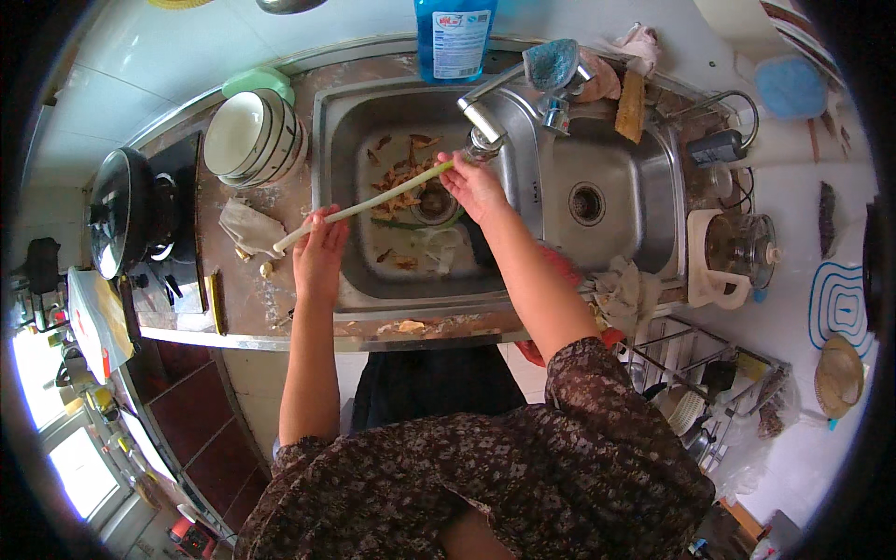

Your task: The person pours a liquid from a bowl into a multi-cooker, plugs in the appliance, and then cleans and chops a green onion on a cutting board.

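Observation:
Slantwise over the left basin of a steel sink (434, 297) I hold a long pale scallion stalk (392, 194). My left hand (323, 238) grips it near its white end, at the basin's left edge. Its green end is pinched by the fingers of my right hand (476, 183), just below the chrome faucet (483, 122). Brown dry peelings (397, 183) lie in the basin around the drain (434, 204). A green leaf strip (402, 224) and translucent scraps (441, 248) lie nearer to me.
Stacked bowls (238, 133) and a crumpled cloth (250, 225) sit on the left counter, with a lidded pan (119, 213) beyond. A blue detergent bottle (458, 42) stands behind the sink. The right basin (602, 231) adjoins a glass kettle (735, 245). Scraps (411, 326) litter the front edge.

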The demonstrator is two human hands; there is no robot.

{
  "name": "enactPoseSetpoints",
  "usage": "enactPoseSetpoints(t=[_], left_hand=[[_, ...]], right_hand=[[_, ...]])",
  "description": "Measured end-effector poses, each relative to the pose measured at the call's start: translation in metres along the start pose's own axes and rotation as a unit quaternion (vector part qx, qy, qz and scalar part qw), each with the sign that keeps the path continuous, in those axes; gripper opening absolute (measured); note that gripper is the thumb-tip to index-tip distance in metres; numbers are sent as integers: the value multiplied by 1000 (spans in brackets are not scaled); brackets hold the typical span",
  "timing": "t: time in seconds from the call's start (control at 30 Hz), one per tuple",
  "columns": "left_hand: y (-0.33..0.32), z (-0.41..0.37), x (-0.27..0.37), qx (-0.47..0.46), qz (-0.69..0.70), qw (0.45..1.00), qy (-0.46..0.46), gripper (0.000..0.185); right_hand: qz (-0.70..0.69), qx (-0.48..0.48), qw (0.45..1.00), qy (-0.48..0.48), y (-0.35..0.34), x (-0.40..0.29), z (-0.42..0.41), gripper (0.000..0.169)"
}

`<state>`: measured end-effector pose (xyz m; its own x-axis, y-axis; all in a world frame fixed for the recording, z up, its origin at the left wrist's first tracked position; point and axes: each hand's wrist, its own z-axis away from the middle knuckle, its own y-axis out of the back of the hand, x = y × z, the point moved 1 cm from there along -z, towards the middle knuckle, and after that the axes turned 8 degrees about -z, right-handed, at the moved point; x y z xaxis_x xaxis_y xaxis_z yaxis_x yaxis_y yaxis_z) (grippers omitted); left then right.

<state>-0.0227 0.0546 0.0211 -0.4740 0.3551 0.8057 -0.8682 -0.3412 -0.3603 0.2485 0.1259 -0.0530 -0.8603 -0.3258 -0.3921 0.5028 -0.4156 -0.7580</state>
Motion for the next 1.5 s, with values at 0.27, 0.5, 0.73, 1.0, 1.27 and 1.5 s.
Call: enactPoseSetpoints(t=[0.27, 0.5, 0.73, 1.0, 1.27, 1.5], left_hand=[[11, 17, -1, 13, 4, 1000, -8, 20], [8, -2, 2, -3, 10, 999, -48, 19], [-11, -23, -5, -3, -28, 999, -44, 22], [-84, -60, -58, -12, -35, 999, 7, 23], [-160, -84, -109, -91, -52, 990, 99, 19], [-203, -60, -146, -187, -22, 970, 152, 18]], right_hand=[[-112, 117, 987, 9, 14, -16, -17, 13], [181, 105, 959, 190, 25, -49, 16, 17], [327, 85, 902, 269, 22, -76, 31, 18], [265, 160, 889, 336, 63, -130, 87, 23], [228, 223, 862, 394, 109, -174, 146, 26], [236, 258, 829, 437, 150, -201, 208, 25]])
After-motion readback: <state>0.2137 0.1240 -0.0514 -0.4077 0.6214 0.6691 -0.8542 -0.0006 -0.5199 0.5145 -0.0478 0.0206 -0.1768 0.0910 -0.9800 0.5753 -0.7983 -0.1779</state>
